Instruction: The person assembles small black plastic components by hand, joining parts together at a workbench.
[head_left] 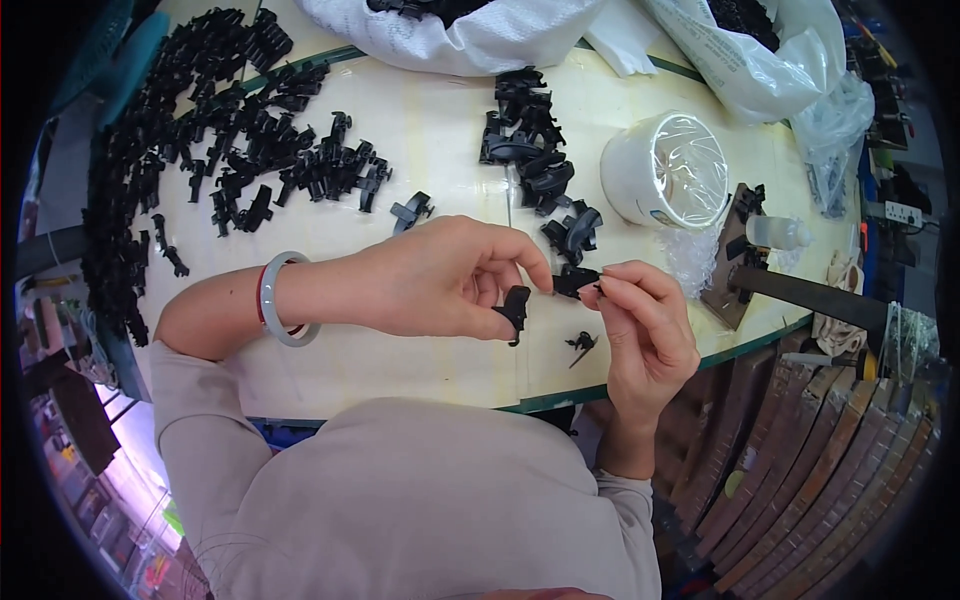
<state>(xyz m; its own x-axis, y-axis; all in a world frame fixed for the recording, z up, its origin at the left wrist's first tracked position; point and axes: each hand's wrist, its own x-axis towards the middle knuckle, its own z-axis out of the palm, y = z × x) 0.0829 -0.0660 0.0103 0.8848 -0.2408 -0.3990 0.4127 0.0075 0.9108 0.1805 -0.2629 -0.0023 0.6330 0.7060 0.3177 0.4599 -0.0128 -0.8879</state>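
Left grip (430,280) has a chunky black part (514,314) pinned at the thumb, index finger arched away from it, so it's only partly closed up. Right grip (650,340) is a tight fingertip pinch on a small dark bit (598,289), too tiny to make out. Another black piece (573,281) sits right between the two sets of fingertips; can't tell if it's held or resting. All this is happening over the near edge of the cream worktop (350,375), with a little loose part (581,343) lying just below the right fingertips. Writing-wise, there's faint printing on the whitish plastic bag (735,75) at top right, and a small bluish mark low on the white tub (622,180). More black parts (335,165) are heaped on the left.
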